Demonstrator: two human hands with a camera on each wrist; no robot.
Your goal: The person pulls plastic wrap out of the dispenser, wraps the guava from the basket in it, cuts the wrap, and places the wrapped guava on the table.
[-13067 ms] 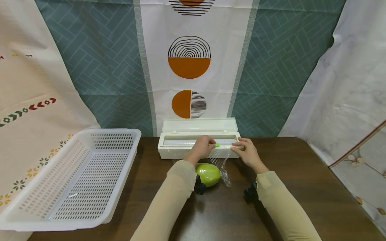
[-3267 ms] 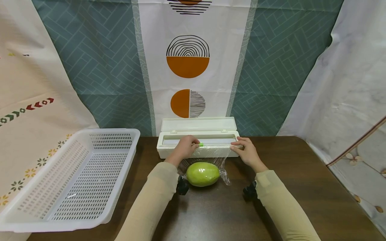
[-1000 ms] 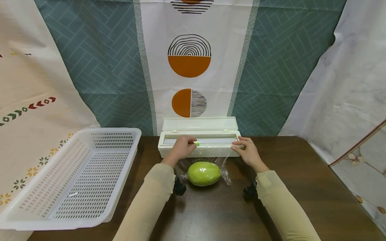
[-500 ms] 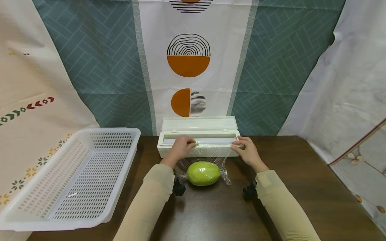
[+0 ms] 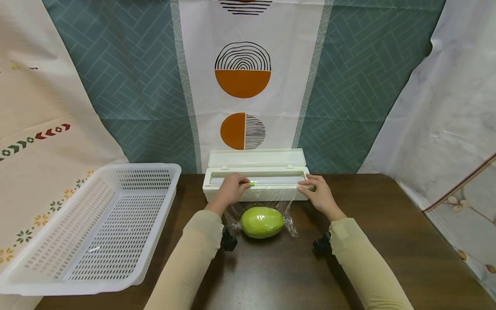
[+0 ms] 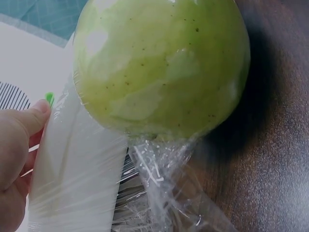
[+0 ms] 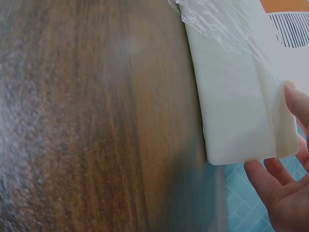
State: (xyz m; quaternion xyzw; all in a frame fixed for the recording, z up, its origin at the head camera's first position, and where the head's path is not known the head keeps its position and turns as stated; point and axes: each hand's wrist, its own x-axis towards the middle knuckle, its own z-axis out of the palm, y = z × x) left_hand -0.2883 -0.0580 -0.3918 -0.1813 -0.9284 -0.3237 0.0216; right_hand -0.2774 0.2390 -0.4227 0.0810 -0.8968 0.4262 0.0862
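Note:
A white plastic-wrap dispenser (image 5: 271, 196) stands at the back of the table with its lid raised and the film roll showing inside. My left hand (image 5: 231, 189) pinches the small green slide cutter (image 5: 252, 184) on its front edge, left of the middle. With thumb and fingers, my right hand (image 5: 318, 193) grips the dispenser's right end; the right wrist view shows the thumb on top and fingers at the end face. In front lies an oval green fruit (image 5: 262, 222) wrapped in cling film (image 6: 159, 179). The film is bunched at both ends and still stretches up to the dispenser.
A large white perforated basket (image 5: 135, 275) stands at the left. Patterned cloth (image 5: 139, 86) hangs right behind the dispenser, and pale sheeting (image 5: 445, 142) hangs at the right. The dark wooden table (image 5: 279, 275) extends in front of the fruit.
Since the earliest frame, my left hand has slid the green cutter leftward along the dispenser's edge, uncovering the fruit; over the last second it barely moves. The right hand has kept its place.

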